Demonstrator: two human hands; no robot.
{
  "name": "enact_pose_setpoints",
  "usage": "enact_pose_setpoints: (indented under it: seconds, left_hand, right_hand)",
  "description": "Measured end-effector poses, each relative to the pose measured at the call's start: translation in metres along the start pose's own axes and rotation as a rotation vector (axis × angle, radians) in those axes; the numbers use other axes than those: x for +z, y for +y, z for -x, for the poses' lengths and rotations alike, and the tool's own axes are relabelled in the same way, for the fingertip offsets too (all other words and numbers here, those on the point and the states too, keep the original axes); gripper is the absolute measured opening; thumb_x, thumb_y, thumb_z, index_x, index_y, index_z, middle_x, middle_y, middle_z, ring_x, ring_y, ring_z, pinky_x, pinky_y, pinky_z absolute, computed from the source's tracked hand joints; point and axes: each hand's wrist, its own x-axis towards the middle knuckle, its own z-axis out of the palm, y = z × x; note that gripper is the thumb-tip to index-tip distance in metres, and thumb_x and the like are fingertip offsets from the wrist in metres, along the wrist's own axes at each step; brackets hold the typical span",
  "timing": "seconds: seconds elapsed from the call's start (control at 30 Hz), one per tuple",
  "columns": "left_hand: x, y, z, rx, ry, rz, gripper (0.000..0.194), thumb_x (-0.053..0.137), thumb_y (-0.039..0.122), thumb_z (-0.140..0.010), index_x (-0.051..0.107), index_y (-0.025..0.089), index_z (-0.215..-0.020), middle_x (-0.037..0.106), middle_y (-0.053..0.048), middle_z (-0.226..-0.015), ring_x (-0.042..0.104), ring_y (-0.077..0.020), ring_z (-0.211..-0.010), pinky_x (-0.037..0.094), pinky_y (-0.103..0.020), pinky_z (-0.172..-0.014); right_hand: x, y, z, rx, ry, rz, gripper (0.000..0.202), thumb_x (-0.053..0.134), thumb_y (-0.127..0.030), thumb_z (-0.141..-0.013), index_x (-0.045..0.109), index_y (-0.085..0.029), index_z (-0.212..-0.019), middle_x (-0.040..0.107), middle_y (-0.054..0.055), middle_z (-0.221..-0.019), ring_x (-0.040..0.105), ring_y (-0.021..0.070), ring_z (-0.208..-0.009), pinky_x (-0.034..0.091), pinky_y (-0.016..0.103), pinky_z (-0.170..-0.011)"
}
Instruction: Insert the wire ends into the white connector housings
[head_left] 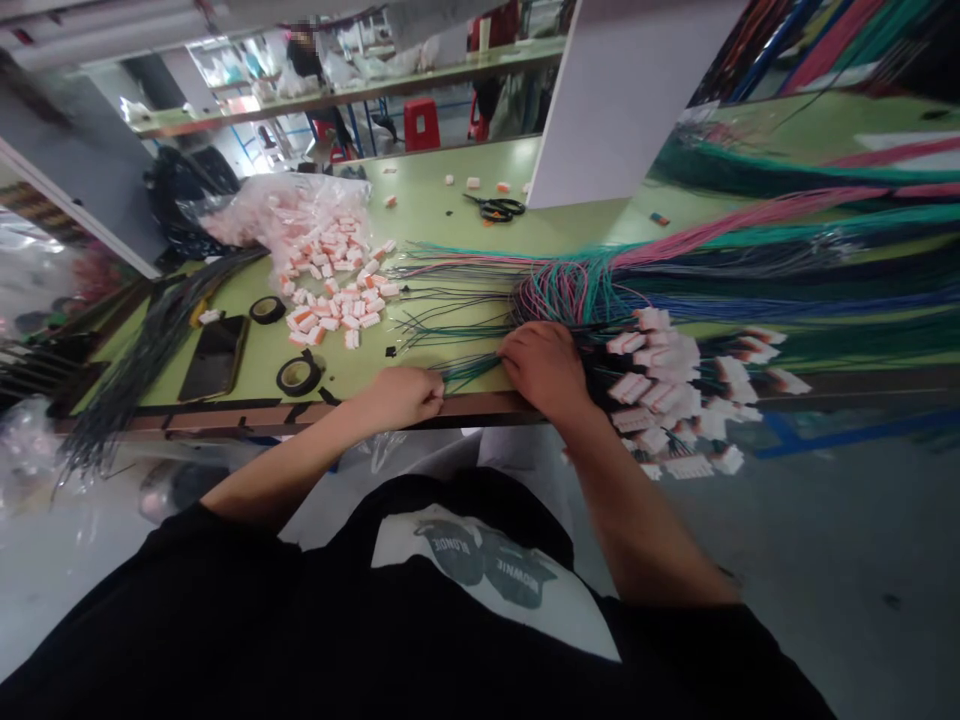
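My left hand [409, 397] is closed in a fist at the table's front edge, beside the left ends of the thin green wires [474, 372]; what its fingers pinch is hidden. My right hand [546, 368] lies over the same wires, its fingers curled down on them. Just behind it is a looped bundle of pink, teal and grey wires [562, 290]. To its right, a cluster of white connectors [660, 375] with wires attached hangs partly over the edge. Loose white-and-orange connectors [337, 300] lie in a heap further left.
A clear plastic bag [262, 205] spills connectors at the back left. Black tape rolls [298, 374], a phone [214, 358] and dark wires [161, 335] lie to the left. Scissors [495, 208] rest near a white post [607, 100]. Long coloured wires [847, 240] extend right.
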Motion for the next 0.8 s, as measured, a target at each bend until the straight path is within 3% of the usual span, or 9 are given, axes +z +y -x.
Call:
enact_pose_setpoints:
  seconds: [0.13, 0.43, 0.63, 0.8]
  left_hand:
    - [0.007, -0.006, 0.001, -0.005, 0.048, 0.082, 0.022, 0.042, 0.027, -0.080, 0.062, 0.017, -0.079, 0.062, -0.003, -0.078, 0.051, -0.0131, -0.069, 0.031, -0.023, -0.061]
    - [0.014, -0.018, 0.000, -0.099, 0.275, 0.311, 0.019, 0.041, 0.026, -0.081, 0.057, 0.016, -0.077, 0.057, 0.000, -0.067, 0.048, -0.0109, -0.060, 0.033, -0.022, -0.059]
    - [0.013, -0.025, -0.002, -0.160, 0.241, 0.311, 0.015, 0.045, 0.025, -0.080, 0.058, 0.016, -0.079, 0.060, -0.002, -0.073, 0.051, -0.0128, -0.066, 0.034, -0.023, -0.061]
    - [0.006, -0.027, -0.003, -0.198, 0.237, 0.335, 0.015, 0.046, 0.024, -0.081, 0.058, 0.016, -0.080, 0.061, -0.002, -0.075, 0.053, -0.0133, -0.068, 0.036, -0.023, -0.063]
  right_hand:
    - [0.002, 0.000, -0.001, 0.004, -0.010, 0.063, 0.018, 0.048, -0.018, -0.080, 0.066, -0.018, -0.080, 0.067, 0.006, -0.088, 0.048, 0.0213, -0.094, 0.028, 0.035, -0.085]
    - [0.001, -0.004, -0.001, 0.046, -0.054, 0.111, 0.025, 0.042, -0.012, -0.082, 0.066, -0.017, -0.084, 0.065, 0.008, -0.090, 0.048, 0.0216, -0.096, 0.029, 0.034, -0.081]
    - [0.001, -0.002, -0.003, 0.045, -0.033, 0.091, 0.025, 0.044, -0.011, -0.078, 0.066, -0.019, -0.087, 0.064, 0.008, -0.092, 0.049, 0.0212, -0.094, 0.029, 0.034, -0.083]
    - [-0.002, -0.003, -0.004, 0.000, -0.095, 0.112, 0.019, 0.047, -0.013, -0.073, 0.064, -0.017, -0.080, 0.066, 0.007, -0.089, 0.049, 0.0217, -0.099, 0.027, 0.037, -0.088]
